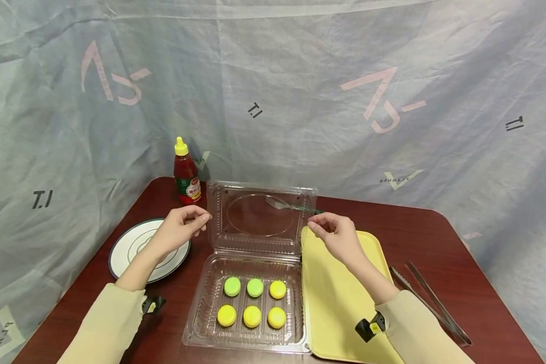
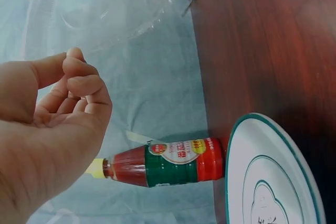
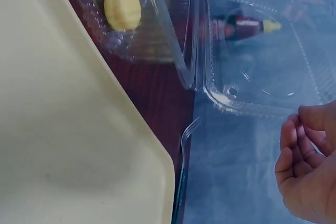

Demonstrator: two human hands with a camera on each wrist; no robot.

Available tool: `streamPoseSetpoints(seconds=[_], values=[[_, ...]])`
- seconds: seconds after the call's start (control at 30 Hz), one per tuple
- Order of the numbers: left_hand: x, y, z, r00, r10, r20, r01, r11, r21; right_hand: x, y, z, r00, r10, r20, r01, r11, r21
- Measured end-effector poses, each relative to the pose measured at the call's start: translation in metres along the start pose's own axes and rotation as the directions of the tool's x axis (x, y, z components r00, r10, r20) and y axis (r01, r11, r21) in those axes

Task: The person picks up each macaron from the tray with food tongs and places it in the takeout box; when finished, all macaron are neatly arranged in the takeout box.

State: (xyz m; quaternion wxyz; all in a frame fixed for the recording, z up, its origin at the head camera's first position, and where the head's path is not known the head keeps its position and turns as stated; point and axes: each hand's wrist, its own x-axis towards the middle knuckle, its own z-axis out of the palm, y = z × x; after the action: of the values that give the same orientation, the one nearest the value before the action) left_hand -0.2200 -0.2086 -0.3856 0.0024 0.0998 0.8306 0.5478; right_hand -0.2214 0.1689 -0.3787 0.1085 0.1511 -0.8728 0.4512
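Observation:
A clear plastic takeout box point(image 1: 199, 313) stands at the front middle of the table, with its hinged lid point(image 1: 260, 217) raised at the back. Two green macarons point(image 1: 232, 286) and several yellow macarons point(image 1: 252, 316) lie in rows inside the base. At the lid's left edge, my left hand point(image 1: 182, 228) pinches the rim between thumb and fingers. My right hand point(image 1: 338, 237) pinches the opposite rim; the right wrist view shows its thumb and fingertips meeting at the lid's edge point(image 3: 252, 113).
A yellow tray point(image 1: 341, 298) touches the box's right side, with metal tongs point(image 1: 429, 298) beyond it. Behind the lid lies a fork point(image 3: 184, 145). A white plate point(image 1: 127, 253) sits under the left forearm; a red sauce bottle point(image 1: 186, 174) stands at the back left.

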Motion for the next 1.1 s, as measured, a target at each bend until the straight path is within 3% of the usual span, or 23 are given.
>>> streamPoseSetpoints(seconds=[0.33, 0.63, 0.8, 0.93, 1.1], values=[[-0.032, 0.013, -0.005, 0.997, -0.044, 0.065, 0.054, 0.987, -0.151, -0.032, -0.015, -0.007, 0.997, -0.080, 0.018, 0.080, 0.997, 0.011], [-0.058, 0.007, -0.001, 0.992, -0.057, 0.109, 0.081, 0.971, -0.226, -0.062, -0.016, -0.008, 0.977, -0.212, 0.020, 0.212, 0.977, -0.012], [-0.071, 0.002, 0.005, 0.990, -0.048, 0.136, 0.090, 0.943, -0.320, -0.077, -0.014, -0.006, 0.980, -0.195, 0.044, 0.195, 0.981, 0.004], [-0.083, -0.005, 0.005, 0.981, -0.020, 0.191, 0.090, 0.928, -0.362, -0.087, -0.008, -0.003, 0.982, -0.170, 0.084, 0.165, 0.984, 0.065], [-0.093, -0.017, 0.006, 0.971, -0.011, 0.240, 0.096, 0.934, -0.345, -0.101, -0.002, 0.005, 0.979, -0.155, 0.131, 0.138, 0.981, 0.135]])
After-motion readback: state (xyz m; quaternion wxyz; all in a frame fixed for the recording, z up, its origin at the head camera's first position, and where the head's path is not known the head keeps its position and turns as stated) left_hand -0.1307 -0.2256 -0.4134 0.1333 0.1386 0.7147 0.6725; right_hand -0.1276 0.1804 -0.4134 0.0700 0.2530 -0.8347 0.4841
